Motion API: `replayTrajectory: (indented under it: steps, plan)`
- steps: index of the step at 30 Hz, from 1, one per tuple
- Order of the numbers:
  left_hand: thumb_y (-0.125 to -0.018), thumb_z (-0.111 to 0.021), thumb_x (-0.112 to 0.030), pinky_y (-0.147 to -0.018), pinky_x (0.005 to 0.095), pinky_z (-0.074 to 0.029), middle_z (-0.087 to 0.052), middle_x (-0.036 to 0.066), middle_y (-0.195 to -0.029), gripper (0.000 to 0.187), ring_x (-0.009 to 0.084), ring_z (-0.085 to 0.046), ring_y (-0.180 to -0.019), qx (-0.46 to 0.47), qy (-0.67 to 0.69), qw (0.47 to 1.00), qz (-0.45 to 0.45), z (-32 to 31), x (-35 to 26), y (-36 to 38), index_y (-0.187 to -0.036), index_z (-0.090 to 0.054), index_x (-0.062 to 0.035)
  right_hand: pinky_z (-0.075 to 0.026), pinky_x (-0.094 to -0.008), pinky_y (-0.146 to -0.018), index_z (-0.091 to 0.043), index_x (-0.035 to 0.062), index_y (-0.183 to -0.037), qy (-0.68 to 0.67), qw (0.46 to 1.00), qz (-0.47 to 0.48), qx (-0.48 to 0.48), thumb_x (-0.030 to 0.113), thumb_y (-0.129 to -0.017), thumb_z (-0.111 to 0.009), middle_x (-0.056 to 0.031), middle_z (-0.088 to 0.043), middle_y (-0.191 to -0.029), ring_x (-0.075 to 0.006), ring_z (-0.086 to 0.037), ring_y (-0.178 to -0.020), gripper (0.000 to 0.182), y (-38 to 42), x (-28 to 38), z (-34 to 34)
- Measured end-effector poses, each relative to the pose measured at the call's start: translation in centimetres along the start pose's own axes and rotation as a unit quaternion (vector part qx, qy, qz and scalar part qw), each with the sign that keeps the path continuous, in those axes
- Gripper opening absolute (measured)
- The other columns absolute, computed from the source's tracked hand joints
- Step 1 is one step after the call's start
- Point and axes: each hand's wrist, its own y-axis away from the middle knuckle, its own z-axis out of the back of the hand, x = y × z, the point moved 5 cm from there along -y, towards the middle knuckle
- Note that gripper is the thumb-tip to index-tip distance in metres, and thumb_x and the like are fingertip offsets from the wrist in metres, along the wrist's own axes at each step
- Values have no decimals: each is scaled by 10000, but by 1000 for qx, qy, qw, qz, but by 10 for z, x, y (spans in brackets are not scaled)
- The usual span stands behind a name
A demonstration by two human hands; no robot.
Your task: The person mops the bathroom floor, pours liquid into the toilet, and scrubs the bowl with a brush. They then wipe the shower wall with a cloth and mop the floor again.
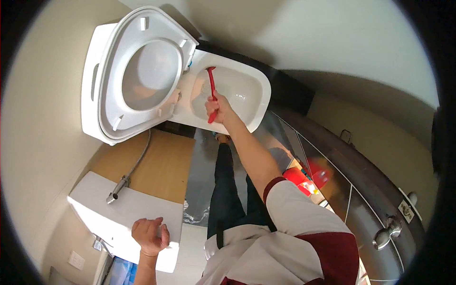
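My right hand grips the handle of a red toilet brush, whose head reaches into the white toilet bowl near the back rim. The seat and lid are raised against the cistern. My right arm is stretched out over my dark-trousered legs. My left hand rests on the edge of a white ledge with its fingers loosely curled and nothing in them.
A metal spray hose hangs beside the toilet over a wooden panel. Red containers stand on the floor by a glass partition. A dark door with a metal handle is at the right. A wall socket sits low on the left.
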Motion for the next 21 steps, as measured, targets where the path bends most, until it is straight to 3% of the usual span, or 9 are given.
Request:
replayTrajectory:
  steps: [2, 4, 7, 8, 13, 15, 16, 19, 21]
  plan:
    - [-748, -645, -188, -652, 367, -453, -575, 35, -637, 124, 249, -560, -587, 26, 2, 1000, 4, 0, 0, 6, -802, -697, -89, -265, -312, -384, -464, 141, -779, 11, 999, 32, -14, 378, -993, -485, -4, -368, -523, -170, -343, -394, 320, 2, -6, -11]
    - [-752, -644, -193, -645, 366, -449, -572, 34, -633, 131, 244, -555, -583, 21, -12, 1000, -3, -2, 2, 4, -804, -698, -85, -269, -317, -380, -464, 143, -776, 113, 972, -125, -164, 464, -991, -487, -3, -349, -502, -176, -351, -387, 387, 41, -71, -6]
    - [-743, -647, -191, -651, 362, -456, -567, 35, -620, 128, 244, -553, -581, 25, 4, 1000, 6, -3, 2, 1, -793, -701, -87, -262, -336, -363, -461, 137, -778, -46, 976, -195, -90, 497, -988, -486, 0, -362, -510, -180, -361, -381, 418, 35, -68, 10]
    - [-741, -648, -191, -652, 361, -458, -565, 35, -618, 126, 244, -552, -580, 26, 2, 1000, 2, -3, 2, 1, -789, -701, -88, -281, -340, -361, -459, 135, -777, 25, 995, -83, -57, 519, -994, -464, 4, -370, -512, -180, -351, -363, 442, 13, -31, 7]
    - [-740, -646, -185, -656, 363, -464, -568, 39, -617, 116, 243, -558, -582, 24, 17, 999, 11, -2, 1, 1, -781, -702, -91, -421, -405, -436, -541, 96, -846, 275, 952, -101, -85, 455, -1002, -471, -50, -459, -519, -230, -505, -453, 397, 7, -42, 41]
    - [-746, -646, -184, -652, 363, -464, -572, 41, -620, 116, 242, -561, -582, 24, 17, 1000, 6, 0, 1, 2, -784, -704, -91, -496, -463, -562, -611, 15, -948, 627, 767, -109, -83, 444, -1022, -380, -143, -597, -687, -302, -629, -636, 494, 63, -20, 71]
    - [-749, -647, -184, -649, 363, -464, -574, 41, -622, 116, 242, -563, -582, 27, 12, 1000, 1, 2, 0, 0, -786, -706, -91, -527, -488, -632, -639, -9, -1000, 754, 645, -100, -75, 429, -1029, -350, -185, -654, -785, -332, -678, -737, 527, 92, -7, 96]
    - [-751, -642, -159, -615, 373, -449, -574, 49, -626, 90, 251, -566, -578, 23, 20, 999, -10, 2, -3, -1, -787, -685, -89, -541, -504, -783, -659, 37, -1118, 914, 398, -40, -63, 316, -1020, -386, -210, -672, -1133, -363, -677, -988, 402, 145, 74, 91]
    - [-750, -647, -151, -610, 369, -448, -577, 49, -627, 82, 248, -569, -578, 16, 31, 999, -16, 3, -3, -4, -788, -684, -88, -539, -513, -753, -632, 57, -1158, 895, 438, -25, -81, 315, -1008, -422, -202, -681, -965, -375, -685, -867, 365, 142, 108, 98]
